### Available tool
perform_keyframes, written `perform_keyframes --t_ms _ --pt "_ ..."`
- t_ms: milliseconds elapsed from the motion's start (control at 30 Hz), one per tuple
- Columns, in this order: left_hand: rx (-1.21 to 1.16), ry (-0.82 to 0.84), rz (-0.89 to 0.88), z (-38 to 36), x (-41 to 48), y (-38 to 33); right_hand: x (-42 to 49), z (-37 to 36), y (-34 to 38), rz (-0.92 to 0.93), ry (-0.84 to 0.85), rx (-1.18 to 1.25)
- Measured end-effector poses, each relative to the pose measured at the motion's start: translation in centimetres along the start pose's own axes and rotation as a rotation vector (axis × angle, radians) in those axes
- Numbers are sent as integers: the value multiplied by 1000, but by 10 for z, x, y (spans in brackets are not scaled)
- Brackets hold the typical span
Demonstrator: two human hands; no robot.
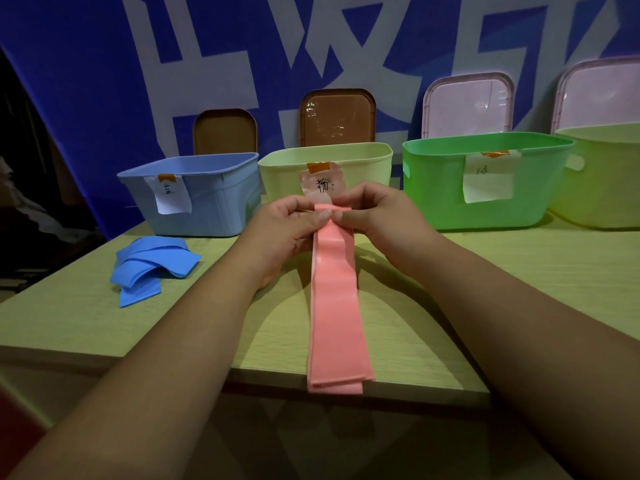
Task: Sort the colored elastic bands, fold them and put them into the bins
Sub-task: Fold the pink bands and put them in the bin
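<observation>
A long pink elastic band [335, 313] lies stretched along the table toward me, its near end hanging over the front edge. My left hand [284, 226] and my right hand [377, 213] both pinch its far end, just in front of the pale yellow bin [363, 157] with a pink label. A loose heap of blue bands [152, 268] rests on the table at the left, in front of the blue bin [207, 188]. To the right stands a green bin [519, 188] with a white label.
A fourth, yellow-green bin [602, 181] sits at the far right. Lids [337, 117] lean against the blue banner wall behind the bins. The table's front edge [415, 386] runs close below my forearms.
</observation>
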State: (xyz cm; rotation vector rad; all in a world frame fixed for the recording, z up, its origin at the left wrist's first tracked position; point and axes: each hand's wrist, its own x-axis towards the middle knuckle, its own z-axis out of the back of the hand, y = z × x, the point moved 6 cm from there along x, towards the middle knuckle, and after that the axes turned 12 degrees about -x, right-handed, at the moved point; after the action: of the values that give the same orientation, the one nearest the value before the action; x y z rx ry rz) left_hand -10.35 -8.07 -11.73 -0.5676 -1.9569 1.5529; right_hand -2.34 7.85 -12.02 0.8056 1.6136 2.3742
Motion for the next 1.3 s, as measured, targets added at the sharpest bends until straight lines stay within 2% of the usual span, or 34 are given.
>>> perform_keyframes --t_ms 200,500,1000,1133,1300 --pt "44 -16 -46 2 0 -5 2 -3 -3 -33 55 74" --pt "154 -84 -69 3 -1 -7 2 6 -1 -31 -75 -67" --pt "293 -6 -30 3 3 2 0 7 2 -34 -68 -32" --pt "192 -49 -26 6 3 1 1 7 3 -21 -85 -52" --pt "210 -86 -71 8 3 -3 -1 8 6 -5 -96 -56"
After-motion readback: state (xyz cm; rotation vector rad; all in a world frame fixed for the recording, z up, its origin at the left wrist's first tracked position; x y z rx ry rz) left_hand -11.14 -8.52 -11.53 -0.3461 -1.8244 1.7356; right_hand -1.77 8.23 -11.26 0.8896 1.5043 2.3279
